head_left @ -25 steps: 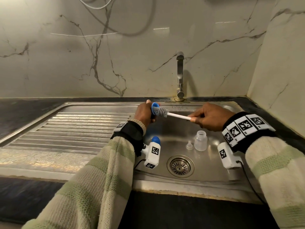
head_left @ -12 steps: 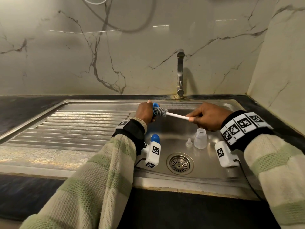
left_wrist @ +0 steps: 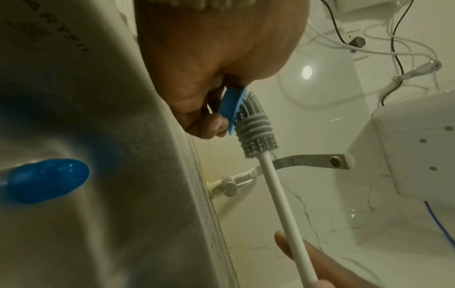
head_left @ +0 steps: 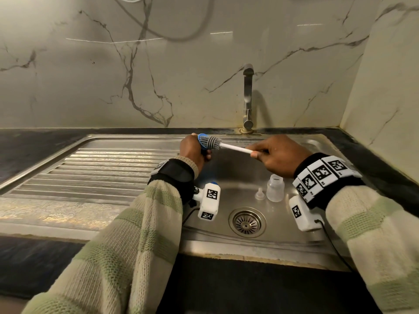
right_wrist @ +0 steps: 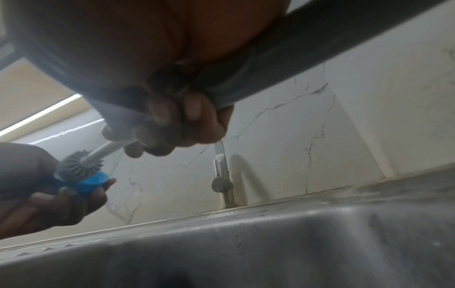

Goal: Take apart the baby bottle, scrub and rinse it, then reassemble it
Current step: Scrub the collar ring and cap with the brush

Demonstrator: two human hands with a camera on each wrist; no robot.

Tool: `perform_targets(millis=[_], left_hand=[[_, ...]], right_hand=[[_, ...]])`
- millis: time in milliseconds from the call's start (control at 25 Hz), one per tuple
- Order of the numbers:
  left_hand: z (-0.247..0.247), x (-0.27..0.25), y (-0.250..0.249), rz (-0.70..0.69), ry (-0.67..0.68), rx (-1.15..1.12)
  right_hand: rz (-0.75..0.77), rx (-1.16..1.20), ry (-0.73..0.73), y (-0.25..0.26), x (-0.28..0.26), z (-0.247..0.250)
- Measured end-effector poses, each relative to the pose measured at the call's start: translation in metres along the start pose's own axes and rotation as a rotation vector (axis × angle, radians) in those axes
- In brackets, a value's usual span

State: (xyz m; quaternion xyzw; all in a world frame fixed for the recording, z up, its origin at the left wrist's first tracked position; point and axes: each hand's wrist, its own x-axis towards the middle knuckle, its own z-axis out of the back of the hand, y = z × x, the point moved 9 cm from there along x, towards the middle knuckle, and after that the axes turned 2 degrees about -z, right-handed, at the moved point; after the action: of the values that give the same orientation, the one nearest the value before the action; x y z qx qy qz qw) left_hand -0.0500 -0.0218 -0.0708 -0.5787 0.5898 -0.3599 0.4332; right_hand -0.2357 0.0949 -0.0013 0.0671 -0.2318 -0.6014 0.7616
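My left hand (head_left: 192, 149) grips the blue bottle collar (head_left: 201, 140) above the sink's back left corner. My right hand (head_left: 275, 155) holds the white handle of the bottle brush (head_left: 235, 148), whose grey ribbed head (head_left: 210, 142) sits inside the collar. The left wrist view shows the brush head (left_wrist: 253, 128) pressed into the blue collar (left_wrist: 232, 109); the right wrist view shows the collar (right_wrist: 86, 183) and head (right_wrist: 78, 163) too. The clear bottle body (head_left: 274, 188) stands upright on the sink floor, with the clear teat (head_left: 260, 194) just to its left. A blue cap (left_wrist: 46, 180) lies in the basin.
The steel sink (head_left: 226, 175) has a drain strainer (head_left: 247, 222) in front of the bottle. A tap (head_left: 247, 96) rises behind the basin, with no water running. A ribbed draining board (head_left: 102, 168) lies to the left. Marble walls close the back and right.
The brush head has gone a little deeper into the blue collar. Both hands stay in much the same place above the sink.
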Motion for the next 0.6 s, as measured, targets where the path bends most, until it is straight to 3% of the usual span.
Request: perform_targets(millis=[200,320,440,600], left_hand=[[-0.006,-0.005,0.009,0.106,0.095,0.092],[-0.007,-0.005,0.010,0.084,0.079,0.076],[-0.004,0.000,0.006,0.003,0.039,0.097],[-0.011,0.005,-0.016,-0.273,0.070,0.508]], right_hand=[[-0.026,-0.058,-0.028,-0.013,0.000,0.009],[-0.077,-0.068,-0.018,-0.018,0.005,0.003],[-0.132,-0.066,0.035,-0.018,0.009,-0.002],[-0.094,-0.075,0.122,-0.008,0.000,0.003]])
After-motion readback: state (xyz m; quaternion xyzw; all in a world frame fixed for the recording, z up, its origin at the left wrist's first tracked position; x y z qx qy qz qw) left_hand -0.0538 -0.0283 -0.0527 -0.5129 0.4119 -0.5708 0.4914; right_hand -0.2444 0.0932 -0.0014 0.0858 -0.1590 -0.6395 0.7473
